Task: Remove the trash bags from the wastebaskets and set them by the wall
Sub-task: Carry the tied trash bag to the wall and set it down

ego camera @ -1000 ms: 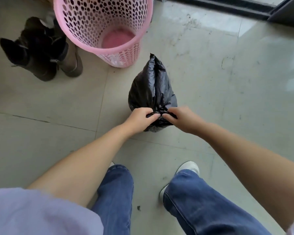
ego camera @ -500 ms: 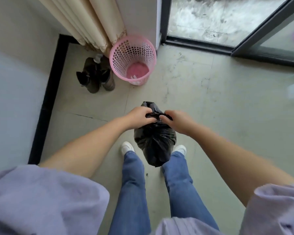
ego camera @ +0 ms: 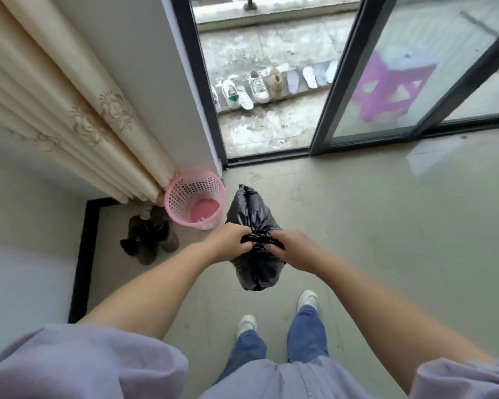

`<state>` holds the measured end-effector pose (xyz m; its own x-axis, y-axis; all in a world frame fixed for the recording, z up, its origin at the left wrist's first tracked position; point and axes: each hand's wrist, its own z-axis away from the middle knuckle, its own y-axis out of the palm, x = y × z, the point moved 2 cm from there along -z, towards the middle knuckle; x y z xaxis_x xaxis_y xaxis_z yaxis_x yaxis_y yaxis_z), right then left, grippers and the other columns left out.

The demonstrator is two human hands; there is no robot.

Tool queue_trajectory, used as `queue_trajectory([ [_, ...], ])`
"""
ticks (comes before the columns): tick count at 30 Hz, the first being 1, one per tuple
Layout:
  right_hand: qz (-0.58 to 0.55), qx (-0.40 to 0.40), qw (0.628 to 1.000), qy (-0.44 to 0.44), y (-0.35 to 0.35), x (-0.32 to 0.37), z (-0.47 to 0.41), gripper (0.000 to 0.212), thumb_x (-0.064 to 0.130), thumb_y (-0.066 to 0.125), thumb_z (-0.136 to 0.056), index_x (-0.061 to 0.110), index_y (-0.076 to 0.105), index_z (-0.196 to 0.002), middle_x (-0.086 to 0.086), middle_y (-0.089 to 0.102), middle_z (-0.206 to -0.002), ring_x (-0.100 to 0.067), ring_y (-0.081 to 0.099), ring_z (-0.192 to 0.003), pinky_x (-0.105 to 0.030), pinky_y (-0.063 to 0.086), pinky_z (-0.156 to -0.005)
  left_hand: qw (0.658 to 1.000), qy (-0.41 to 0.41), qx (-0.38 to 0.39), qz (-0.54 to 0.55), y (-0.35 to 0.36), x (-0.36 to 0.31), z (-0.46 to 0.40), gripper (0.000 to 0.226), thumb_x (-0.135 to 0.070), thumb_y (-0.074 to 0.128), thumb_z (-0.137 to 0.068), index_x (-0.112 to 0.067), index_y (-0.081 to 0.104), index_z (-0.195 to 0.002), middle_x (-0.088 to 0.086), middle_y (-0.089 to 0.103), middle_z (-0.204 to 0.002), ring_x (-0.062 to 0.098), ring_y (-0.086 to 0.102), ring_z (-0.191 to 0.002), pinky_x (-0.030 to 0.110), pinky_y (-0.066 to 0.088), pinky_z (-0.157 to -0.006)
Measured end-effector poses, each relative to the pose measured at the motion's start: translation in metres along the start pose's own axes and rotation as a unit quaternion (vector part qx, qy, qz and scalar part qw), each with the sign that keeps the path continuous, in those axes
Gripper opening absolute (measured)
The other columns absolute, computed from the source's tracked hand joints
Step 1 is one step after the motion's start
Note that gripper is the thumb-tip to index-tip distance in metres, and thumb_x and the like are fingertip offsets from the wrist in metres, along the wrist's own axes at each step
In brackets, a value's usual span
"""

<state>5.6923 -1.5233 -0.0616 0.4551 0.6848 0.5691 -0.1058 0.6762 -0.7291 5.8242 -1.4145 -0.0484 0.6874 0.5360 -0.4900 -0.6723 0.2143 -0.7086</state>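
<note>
A full black trash bag (ego camera: 255,269) hangs in the air in front of me, above the grey floor. My left hand (ego camera: 228,243) grips the gathered neck from the left, and my right hand (ego camera: 291,247) pinches it from the right. A loose flap of the bag sticks up beyond my hands. The pink perforated wastebasket (ego camera: 195,204) stands without a liner in the corner by the white wall (ego camera: 144,67), left of the bag.
A beige curtain (ego camera: 69,110) hangs down to the wastebasket. Dark boots (ego camera: 149,236) sit left of it. A sliding glass door (ego camera: 415,82) stands open ahead, with shoes (ego camera: 257,87) lined up outside and a purple stool (ego camera: 392,84) behind the glass.
I have risen from a crouch to standing, and the bag has come up off the floor in both hands. The view has lifted to show the wall, curtain and open door.
</note>
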Motion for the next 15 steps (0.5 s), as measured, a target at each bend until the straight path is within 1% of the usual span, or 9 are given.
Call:
queue_trajectory([
  [3,-0.023,-0.056,0.997,0.041,-0.008,0.000,0.034,0.026,0.028,0.050,-0.093,0.004,0.061,-0.095,-0.011,0.067,-0.088,-0.028,0.058,-0.078,-0.037,0.042,-0.068,0.995,0.073,0.026,-0.059,-0.009,-0.027,0.001,0.017,-0.025,0.054,-0.091,-0.010,0.061,-0.088,-0.001,0.057,-0.074,0.018,0.052,-0.070,0.028,0.037,-0.057],
  [4,-0.030,-0.071,0.995,0.059,-0.010,-0.002,0.049,0.026,0.028,0.050,-0.093,0.004,0.061,-0.095,-0.012,0.067,-0.088,-0.028,0.058,-0.078,-0.035,0.041,-0.067,0.991,0.095,0.037,-0.081,-0.007,-0.038,0.000,0.017,-0.025,0.053,-0.091,-0.010,0.061,-0.089,-0.001,0.056,-0.074,0.017,0.050,-0.069,0.028,0.036,-0.056],
  [6,-0.044,-0.103,0.989,0.098,-0.012,-0.011,0.083,0.025,0.028,0.050,-0.093,0.005,0.061,-0.095,-0.012,0.067,-0.088,-0.028,0.058,-0.079,-0.034,0.039,-0.066,0.981,0.142,0.057,-0.120,0.004,-0.065,-0.002,0.018,-0.027,0.054,-0.091,-0.010,0.062,-0.090,0.001,0.057,-0.075,0.019,0.050,-0.069,0.031,0.038,-0.061],
  [8,-0.069,-0.139,0.977,0.143,-0.008,-0.025,0.125,0.024,0.029,0.051,-0.093,0.007,0.061,-0.092,-0.011,0.066,-0.086,-0.026,0.056,-0.077,-0.035,0.041,-0.068,0.966,0.194,0.084,-0.148,0.021,-0.099,-0.004,0.019,-0.026,0.054,-0.091,-0.009,0.062,-0.091,0.007,0.060,-0.077,0.022,0.053,-0.070,0.036,0.043,-0.067],
  [10,-0.106,-0.176,0.959,0.194,0.000,-0.040,0.172,0.023,0.029,0.051,-0.094,0.009,0.062,-0.091,-0.007,0.062,-0.079,-0.022,0.052,-0.072,-0.034,0.040,-0.066,0.946,0.248,0.107,-0.181,0.044,-0.142,0.000,0.020,-0.023,0.053,-0.091,-0.006,0.062,-0.090,0.010,0.058,-0.077,0.023,0.052,-0.069,0.036,0.042,-0.065],
  [12,-0.132,-0.210,0.938,0.244,0.011,-0.055,0.224,0.022,0.029,0.050,-0.094,0.010,0.062,-0.093,-0.002,0.058,-0.076,-0.019,0.049,-0.071,-0.031,0.036,-0.063,0.920,0.302,0.127,-0.214,0.074,-0.186,0.007,0.021,-0.023,0.052,-0.091,-0.004,0.061,-0.087,0.011,0.056,-0.077,0.023,0.049,-0.069,0.035,0.038,-0.063],
  [15,-0.163,-0.256,0.901,0.311,0.034,-0.073,0.308,0.023,0.029,0.050,-0.094,0.010,0.062,-0.094,-0.005,0.059,-0.078,-0.020,0.050,-0.072,-0.032,0.037,-0.064,0.876,0.370,0.173,-0.258,0.128,-0.250,0.027,0.021,-0.024,0.052,-0.091,-0.007,0.057,-0.082,0.007,0.052,-0.074,0.023,0.047,-0.067,0.034,0.035,-0.060],
])
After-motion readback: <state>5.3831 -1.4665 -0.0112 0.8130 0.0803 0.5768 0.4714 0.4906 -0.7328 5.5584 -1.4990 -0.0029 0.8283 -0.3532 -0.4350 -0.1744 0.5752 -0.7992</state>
